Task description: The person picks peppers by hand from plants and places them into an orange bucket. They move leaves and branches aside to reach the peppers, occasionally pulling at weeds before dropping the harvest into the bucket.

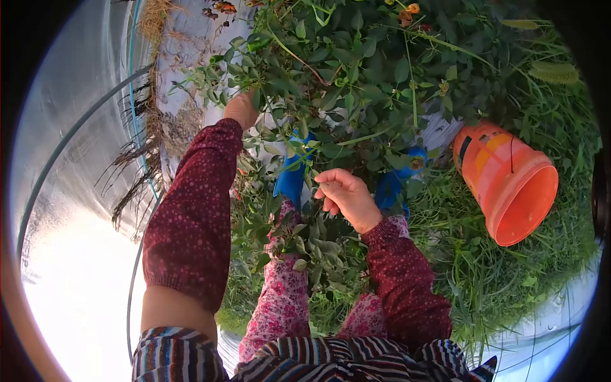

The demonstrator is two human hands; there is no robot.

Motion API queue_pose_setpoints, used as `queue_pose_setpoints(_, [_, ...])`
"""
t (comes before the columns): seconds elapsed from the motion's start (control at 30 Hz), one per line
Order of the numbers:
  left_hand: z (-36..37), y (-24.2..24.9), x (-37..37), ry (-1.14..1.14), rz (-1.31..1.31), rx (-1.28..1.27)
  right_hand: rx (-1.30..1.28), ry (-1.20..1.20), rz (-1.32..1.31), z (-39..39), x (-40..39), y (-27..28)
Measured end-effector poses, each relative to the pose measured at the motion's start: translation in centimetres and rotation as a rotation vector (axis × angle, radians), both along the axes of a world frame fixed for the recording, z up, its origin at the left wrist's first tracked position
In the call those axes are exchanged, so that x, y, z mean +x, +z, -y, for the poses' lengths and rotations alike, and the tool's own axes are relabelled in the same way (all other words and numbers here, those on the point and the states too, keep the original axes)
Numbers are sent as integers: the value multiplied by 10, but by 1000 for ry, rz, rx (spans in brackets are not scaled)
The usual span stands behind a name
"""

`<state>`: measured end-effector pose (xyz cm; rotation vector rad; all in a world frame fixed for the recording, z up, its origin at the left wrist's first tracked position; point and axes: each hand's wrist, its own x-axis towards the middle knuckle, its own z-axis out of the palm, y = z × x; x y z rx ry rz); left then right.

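Observation:
My left hand (241,111) reaches into the leaves at the upper left of the green plants (363,83); its fingers are mostly hidden by foliage. Near the middle, my right hand (347,196) hangs over the plants between the two blue boots (291,172), its fingers curled and drawn together near a thin stem. Whatever may be between those fingertips is too small to tell. Dark red flowered sleeves (194,204) cover both forearms.
An orange bucket (496,172) lies on its side in the grass (496,280) at the right. Plastic sheeting (76,153) with a dark hose (60,143) runs along the left. Orange and red fruits (410,11) show at the top.

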<state>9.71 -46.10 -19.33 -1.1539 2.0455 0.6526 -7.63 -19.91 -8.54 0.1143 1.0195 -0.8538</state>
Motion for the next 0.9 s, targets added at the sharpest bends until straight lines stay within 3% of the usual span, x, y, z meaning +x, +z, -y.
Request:
queue_pose_setpoints(0.1, [3,-30,13,-101,53,108,55,-93,41,-4,10,-11])
queue_pose_setpoints(0.17, [1,-33,22,114,-131,255,122,-146,30,-1,15,-11])
queue_pose_setpoints(0.2, [-6,-21,16,-28,-229,167,137,-144,35,-1,16,-10])
queue_pose_setpoints(0.3, [-6,0,13,-200,-136,173,33,-215,30,11,15,-12])
queue_pose_setpoints(0.37, [-14,7,16,-210,-198,115,80,-237,-7,12,16,-15])
queue_pose_setpoints(0.47, [-23,22,18,53,-264,94,80,-244,-27,18,16,-19])
queue_pose_setpoints(0.73, [-52,30,14,388,-128,-2,61,-256,19,28,16,-15])
queue_pose_setpoints(0.9, [-55,42,5,301,29,30,46,-271,41,31,15,-15])
